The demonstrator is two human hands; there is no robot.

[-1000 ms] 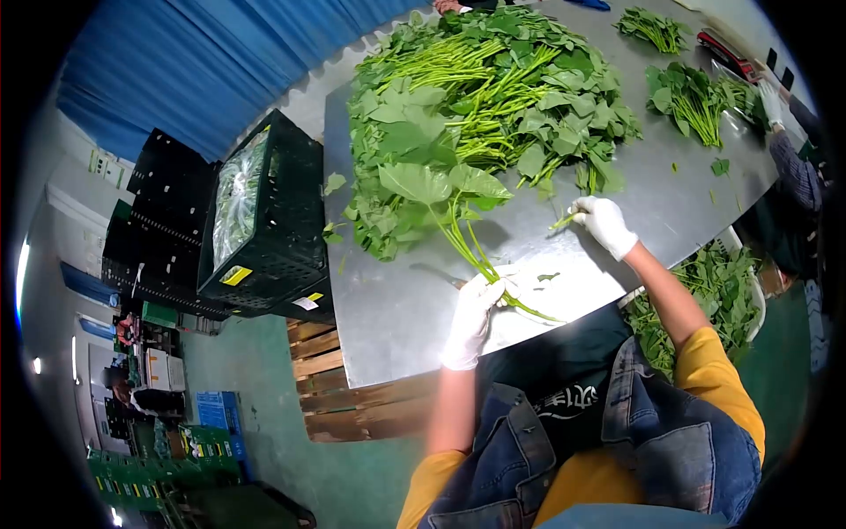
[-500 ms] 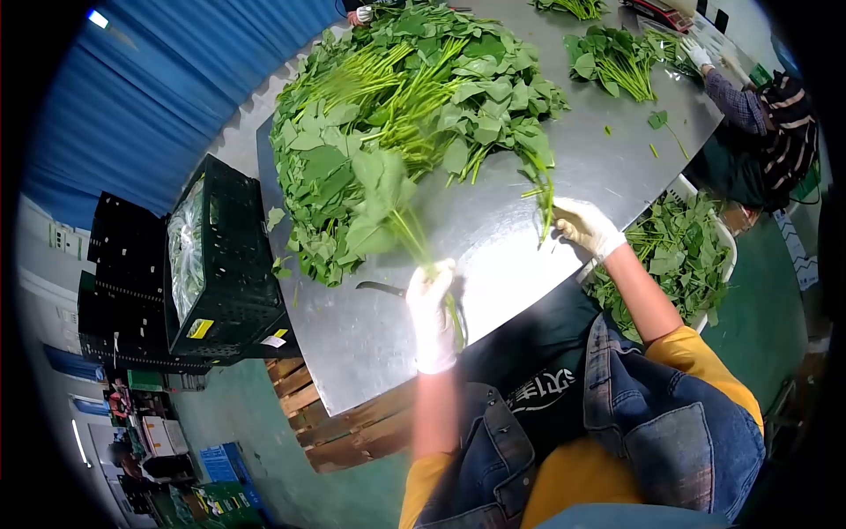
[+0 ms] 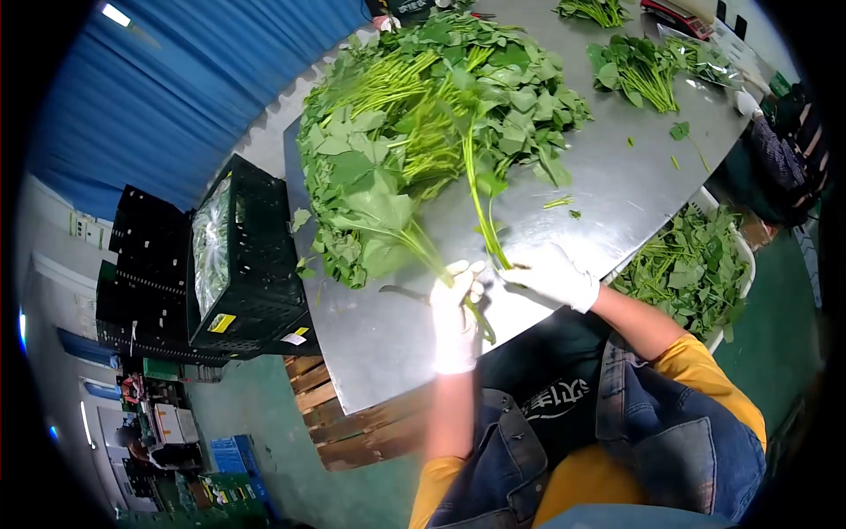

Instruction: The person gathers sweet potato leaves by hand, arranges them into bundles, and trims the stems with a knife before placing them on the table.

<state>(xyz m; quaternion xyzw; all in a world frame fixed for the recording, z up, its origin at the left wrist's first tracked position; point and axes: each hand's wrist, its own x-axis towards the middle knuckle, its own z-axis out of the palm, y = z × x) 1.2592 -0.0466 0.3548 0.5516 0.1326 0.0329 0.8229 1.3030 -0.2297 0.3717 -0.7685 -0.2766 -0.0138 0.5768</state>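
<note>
My left hand (image 3: 456, 322), in a white glove, is closed around the stems of a small bunch of leafy greens (image 3: 381, 220); the leaves point up and away, and cut ends stick out below the fist. Close by on the right, my gloved right hand (image 3: 555, 280) pinches the lower ends of a few long green stalks (image 3: 476, 181), whose tops reach over the pile. A large heap of leafy greens (image 3: 348, 145) covers the far part of the metal table (image 3: 361, 353). Beside my left hand lies a thin, curved dark object (image 3: 401, 290), partly hidden.
A white basket of greens (image 3: 683, 273) stands below the table's right edge. Smaller bunches (image 3: 648, 79) lie at the far right, near a co-worker's gloved hand (image 3: 747, 103). Dark crates (image 3: 251, 256) stand at the left, and a wooden pallet (image 3: 352, 436) sits underneath.
My right hand has come left from the pile's right edge toward my left hand, and now holds long stalks. Small stem pieces lie where it was. The view has shifted slightly.
</note>
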